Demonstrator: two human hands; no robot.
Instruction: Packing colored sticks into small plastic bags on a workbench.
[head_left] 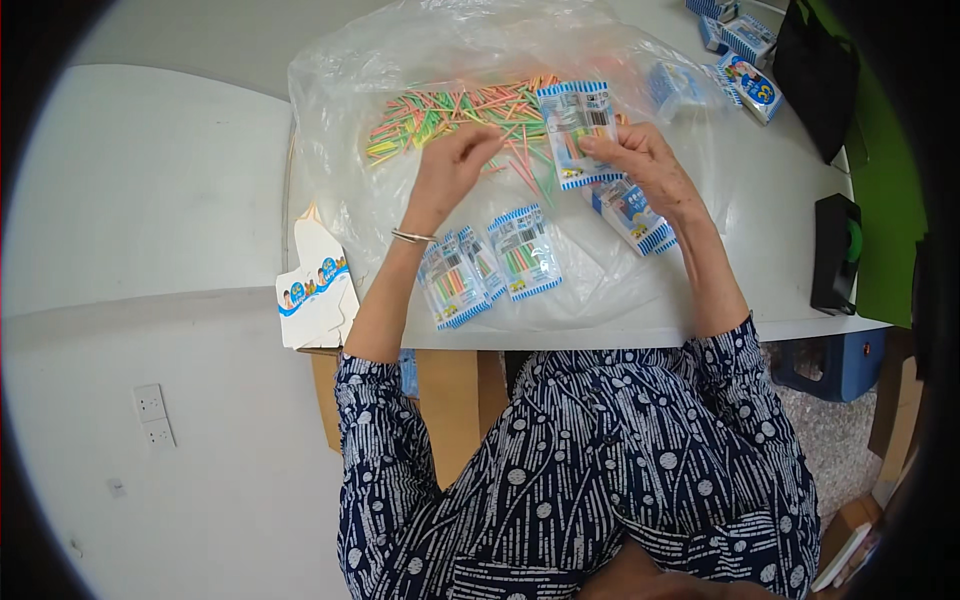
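My right hand point(652, 168) grips a small clear packet point(577, 108) with blue-striped ends, thumb on its front; coloured sticks show inside. Just left of it, my left hand point(452, 172) is closed with thumb and fingertips together over the near side of a loose pile of thin pink, green and yellow sticks point(430, 115). Whether a stick is in that pinch, I cannot make out. Between my forearms lie several similar packets point(525, 255) with sticks inside. Partly beneath my right wrist are more blue-and-white packets point(632, 212).
A crumpled clear plastic sheet or bag point(340, 75) lies under the pile on the white table point(775, 215). A white printed carton point(318, 300) stands at the left edge. Small blue-and-white packs point(752, 88), a black bag point(815, 75) and a black tape dispenser point(835, 255) are at right.
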